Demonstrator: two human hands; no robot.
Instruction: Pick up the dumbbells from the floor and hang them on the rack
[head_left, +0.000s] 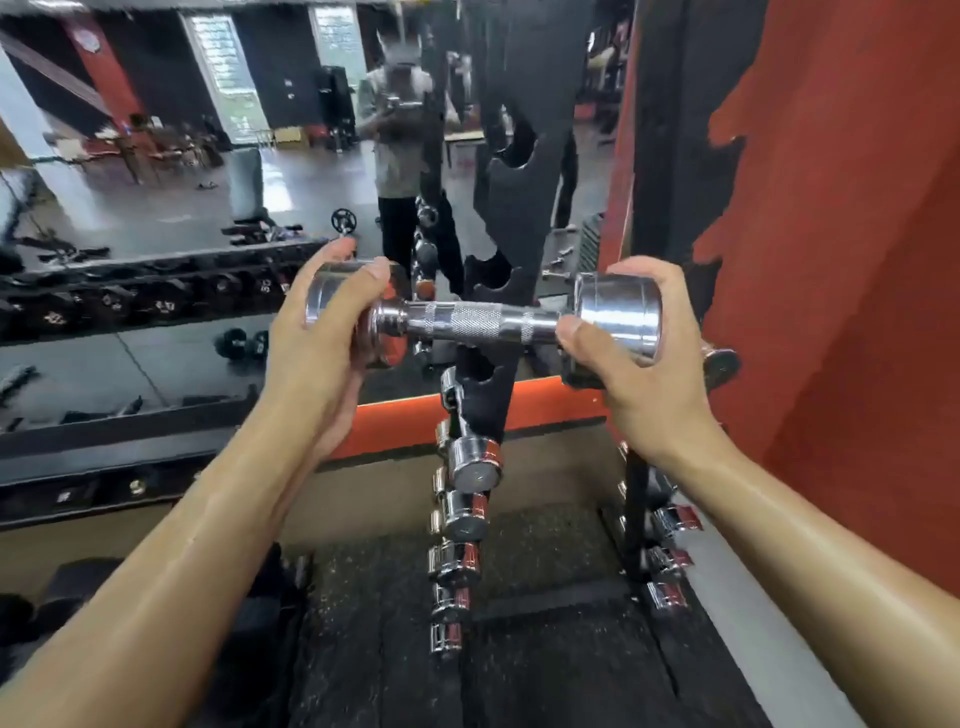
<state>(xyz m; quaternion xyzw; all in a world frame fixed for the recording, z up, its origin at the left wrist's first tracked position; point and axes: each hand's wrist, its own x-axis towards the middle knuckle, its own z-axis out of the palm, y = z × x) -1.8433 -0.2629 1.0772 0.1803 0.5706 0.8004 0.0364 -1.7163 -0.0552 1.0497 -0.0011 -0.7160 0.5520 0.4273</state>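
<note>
I hold a chrome dumbbell (478, 322) level in front of me, at the height of the upper notches of the black vertical rack (485, 389). My left hand (322, 338) grips its left head, fingers curled round it. My right hand (634, 353) grips its right head the same way. The knurled handle between my hands is bare. Several chrome dumbbells (470, 462) hang in the rack's lower notches, their left heads stacked downward toward the floor. Their right heads (670, 525) show beside my right forearm.
A wall mirror (208, 156) stands right behind the rack and reflects me and the gym. A long black dumbbell rack (104, 431) runs along the left. A red wall (857, 260) is close on the right. Dark rubber mats (519, 649) cover the floor.
</note>
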